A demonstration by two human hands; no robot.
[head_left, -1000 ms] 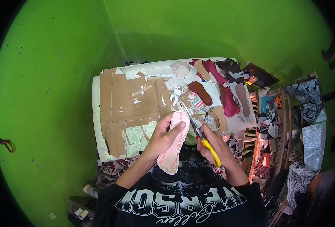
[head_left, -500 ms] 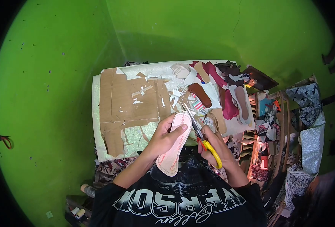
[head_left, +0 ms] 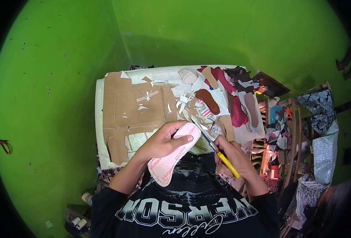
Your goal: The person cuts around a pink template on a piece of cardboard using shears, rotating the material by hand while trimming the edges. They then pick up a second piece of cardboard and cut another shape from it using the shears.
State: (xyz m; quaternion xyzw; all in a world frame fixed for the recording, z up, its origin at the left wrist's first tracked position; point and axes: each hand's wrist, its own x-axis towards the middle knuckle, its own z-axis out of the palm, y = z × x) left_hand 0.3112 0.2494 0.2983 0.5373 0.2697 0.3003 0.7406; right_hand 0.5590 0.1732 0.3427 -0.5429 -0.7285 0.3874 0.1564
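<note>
My left hand grips a pale insole board printed with red "PARATEX" lettering, thumb on its top face. The insole slants, its upper end toward the table. In my right hand is a pair of scissors with yellow handles, fingers wrapped round them. The blades lie along the insole's upper right edge; whether they are parted is hard to see. Beyond them on the table sits a brown insole beside white paper scraps.
A large cardboard sheet with offcuts covers the left of the table. Dark red material and more sole shapes lie at the right. A wooden rack full of scraps stands right of the table, with green walls behind.
The insole has tilted, its lower end swinging left, and its upper end sits slightly lower. My right hand and the scissors have shifted a little right and down.
</note>
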